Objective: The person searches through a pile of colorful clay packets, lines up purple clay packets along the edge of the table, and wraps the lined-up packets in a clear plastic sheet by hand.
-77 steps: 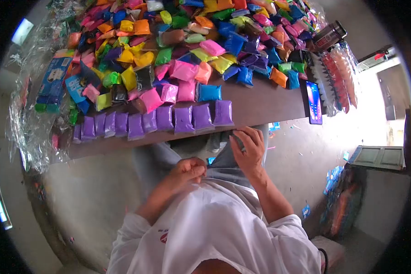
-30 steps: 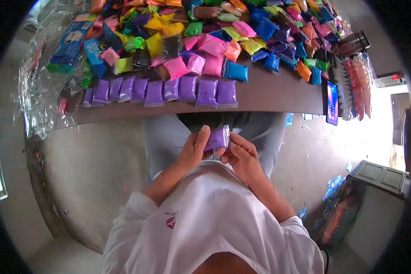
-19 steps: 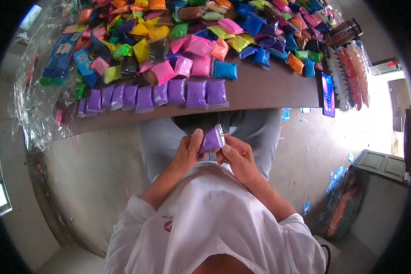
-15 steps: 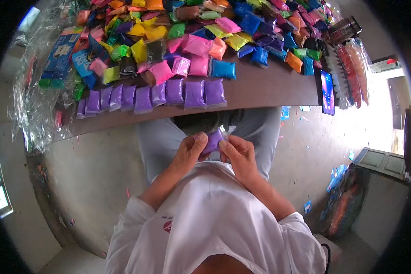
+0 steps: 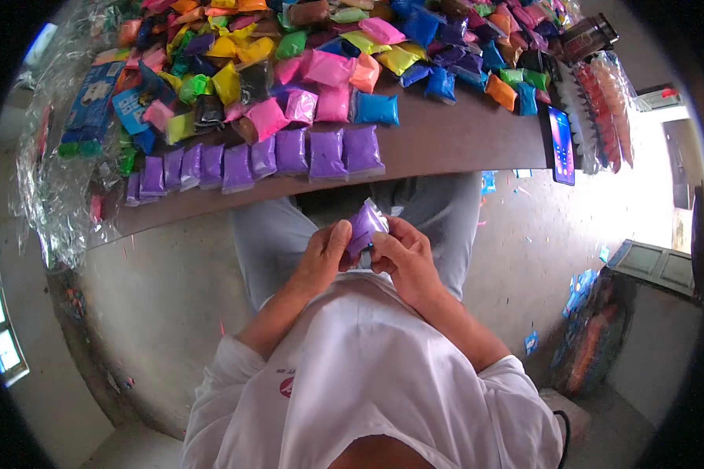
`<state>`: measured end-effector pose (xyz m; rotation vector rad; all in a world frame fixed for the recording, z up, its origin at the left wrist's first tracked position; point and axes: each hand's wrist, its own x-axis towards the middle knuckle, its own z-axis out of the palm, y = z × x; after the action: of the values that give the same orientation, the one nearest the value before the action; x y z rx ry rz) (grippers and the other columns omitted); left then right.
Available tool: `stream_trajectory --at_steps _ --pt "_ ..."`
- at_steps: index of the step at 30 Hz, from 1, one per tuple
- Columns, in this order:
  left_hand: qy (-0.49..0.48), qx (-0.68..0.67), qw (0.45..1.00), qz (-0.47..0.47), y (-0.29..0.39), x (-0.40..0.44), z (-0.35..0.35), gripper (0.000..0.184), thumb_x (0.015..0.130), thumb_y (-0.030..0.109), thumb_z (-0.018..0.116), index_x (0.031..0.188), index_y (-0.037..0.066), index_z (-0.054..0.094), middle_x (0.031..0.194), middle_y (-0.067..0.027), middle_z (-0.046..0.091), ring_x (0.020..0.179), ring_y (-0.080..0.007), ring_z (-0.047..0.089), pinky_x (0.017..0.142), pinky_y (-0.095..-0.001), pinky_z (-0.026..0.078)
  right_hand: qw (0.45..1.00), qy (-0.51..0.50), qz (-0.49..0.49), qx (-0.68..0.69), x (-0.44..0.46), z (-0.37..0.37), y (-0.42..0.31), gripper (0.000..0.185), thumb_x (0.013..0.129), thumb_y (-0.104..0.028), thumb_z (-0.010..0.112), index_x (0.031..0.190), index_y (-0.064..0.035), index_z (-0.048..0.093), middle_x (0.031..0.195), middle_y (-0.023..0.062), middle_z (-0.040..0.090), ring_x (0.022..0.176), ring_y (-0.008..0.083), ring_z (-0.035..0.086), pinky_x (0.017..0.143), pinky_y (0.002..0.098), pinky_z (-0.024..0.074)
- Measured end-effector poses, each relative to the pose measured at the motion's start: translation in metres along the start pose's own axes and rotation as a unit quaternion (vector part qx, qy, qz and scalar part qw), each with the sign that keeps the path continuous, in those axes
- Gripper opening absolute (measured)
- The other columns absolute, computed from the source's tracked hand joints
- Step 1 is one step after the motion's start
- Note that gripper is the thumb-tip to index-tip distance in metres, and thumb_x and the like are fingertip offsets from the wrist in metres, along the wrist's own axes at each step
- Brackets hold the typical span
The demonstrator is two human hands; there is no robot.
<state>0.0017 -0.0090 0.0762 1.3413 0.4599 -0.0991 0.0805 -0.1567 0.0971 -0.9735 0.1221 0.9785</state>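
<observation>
A small clear packet of purple clay-like material (image 5: 365,225) is held above my lap, just short of the table edge. My left hand (image 5: 323,254) pinches its left side between thumb and fingers. On the other side, my right hand (image 5: 404,252) grips the packet's lower right part, thumb on the front. The packet's upper end is clear, shiny film. Along the table's near edge lies a row of several similar purple packets (image 5: 291,152), side by side.
Many coloured packets (image 5: 332,69) are heaped across the brown table (image 5: 446,144). Crumpled clear plastic (image 5: 43,172) hangs at the left edge beside a blue package (image 5: 94,102). A phone (image 5: 561,144), a dark jar (image 5: 589,35) and bagged orange-red items (image 5: 606,109) lie at the right.
The purple packet has turned more upright in my hands and risen slightly. My right fingers have shifted lower on it. The table view has moved up a little.
</observation>
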Motion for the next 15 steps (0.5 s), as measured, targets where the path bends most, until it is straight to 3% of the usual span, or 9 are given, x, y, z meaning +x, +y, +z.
stream_trajectory --at_steps 2,6,11,15 --pt "0.009 0.026 1.0 0.015 0.002 0.001 0.006 0.048 0.095 0.049 0.038 0.084 0.005 0.056 0.064 0.0004 0.05 0.054 -0.0077 0.045 0.048 -0.0229 0.036 0.993 0.063 0.001 -0.099 0.001 0.007 0.0 0.031 0.086 -0.018 0.061 0.108 0.0025 0.054 0.081 0.0041 0.059 0.068 0.0087 0.053 0.059 0.0231 0.0443" --pt "0.026 0.105 0.992 0.071 0.002 0.005 0.01 0.044 0.096 0.043 0.038 0.086 0.004 0.055 0.064 -0.0004 0.05 0.055 -0.0078 0.045 0.048 -0.0237 0.036 0.996 0.06 -0.018 -0.07 0.003 0.007 0.003 0.025 0.084 -0.009 0.059 0.107 -0.0004 0.053 0.086 0.0017 0.057 0.072 0.0083 0.055 0.059 0.0223 0.0469" --pt "0.032 0.081 0.996 0.022 0.01 0.004 0.009 0.047 0.096 0.044 0.037 0.082 0.004 0.055 0.061 -0.0002 0.049 0.054 -0.0082 0.045 0.048 -0.0244 0.036 0.999 0.023 -0.041 0.009 0.003 0.002 0.009 0.027 0.081 -0.003 0.056 0.108 -0.0011 0.051 0.086 0.0036 0.058 0.072 0.0113 0.055 0.064 0.0257 0.0472" --pt "0.031 0.058 0.998 -0.01 0.009 0.004 0.01 0.048 0.096 0.044 0.037 0.078 0.004 0.056 0.059 0.0005 0.049 0.053 -0.0084 0.045 0.047 -0.0247 0.036 0.998 0.031 -0.027 0.054 0.005 -0.002 0.012 0.024 0.082 -0.006 0.057 0.106 -0.0023 0.051 0.083 0.0038 0.058 0.07 0.0116 0.056 0.062 0.0256 0.0476"
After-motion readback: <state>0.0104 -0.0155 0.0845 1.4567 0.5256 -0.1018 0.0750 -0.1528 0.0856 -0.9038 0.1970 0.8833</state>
